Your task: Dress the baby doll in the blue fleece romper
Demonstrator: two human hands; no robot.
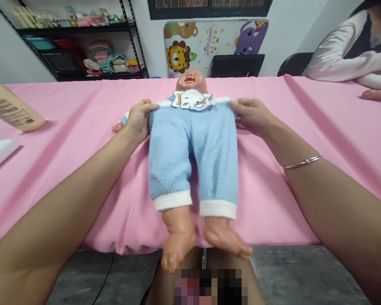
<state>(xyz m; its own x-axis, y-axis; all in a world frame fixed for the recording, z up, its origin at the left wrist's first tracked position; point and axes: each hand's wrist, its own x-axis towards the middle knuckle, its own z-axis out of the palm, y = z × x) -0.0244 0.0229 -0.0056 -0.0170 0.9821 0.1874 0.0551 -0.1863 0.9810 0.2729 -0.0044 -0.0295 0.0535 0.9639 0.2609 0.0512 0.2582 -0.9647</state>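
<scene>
A baby doll (190, 80) lies on its back on the pink-covered table, its feet hanging past the near edge. Light blue fleece trousers (171, 152) with white cuffs cover its legs, and their waist is stretched wide across its body. My left hand (140, 117) pinches the waistband's left corner, beside the doll's small hand (118, 127). At the right corner, my right hand (252, 114) grips the same waistband between thumb and fingers. A white cat-like face patch (193, 100) shows above the waistband at the doll's chest. The doll's other arm is hidden.
On the pink cloth (273, 190) at left lie a cream bottle (15, 108) and a white box-like object (1, 152). A person's sleeved arm (346, 59) rests at the far right. Behind stand shelves (79, 29) and a black chair (294, 63).
</scene>
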